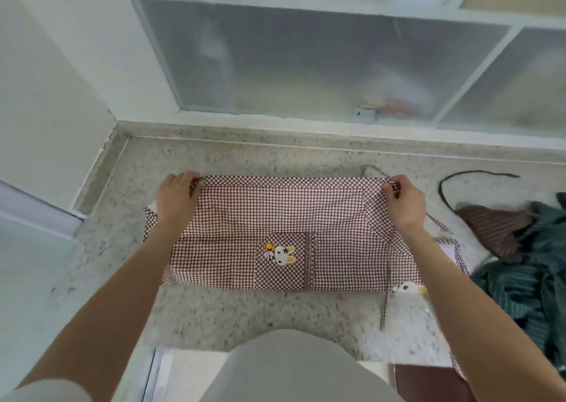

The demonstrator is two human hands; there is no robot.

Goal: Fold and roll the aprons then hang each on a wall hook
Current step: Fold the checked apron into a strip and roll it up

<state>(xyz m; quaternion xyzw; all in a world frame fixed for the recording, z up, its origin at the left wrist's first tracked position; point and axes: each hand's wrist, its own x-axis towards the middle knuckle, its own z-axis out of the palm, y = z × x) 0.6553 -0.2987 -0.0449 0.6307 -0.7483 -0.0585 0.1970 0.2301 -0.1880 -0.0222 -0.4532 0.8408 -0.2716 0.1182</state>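
Observation:
A brown-and-white checked apron (275, 211) lies spread across the speckled stone counter (245, 313), folded into a wide band. Its pocket with a rabbit patch (283, 254) faces up near the front edge. My left hand (176, 198) pinches the far left corner of the fold. My right hand (404, 201) pinches the far right corner. A checked tie strap (386, 297) hangs down the front right, and another loops behind my right hand. No wall hook is in view.
A heap of other aprons lies at the right: a dark green striped one (533, 285) and a brown striped one (496, 230) with a dark strap (459, 178). Frosted cabinet doors (306, 64) rise behind the counter. A white wall (55, 80) closes the left.

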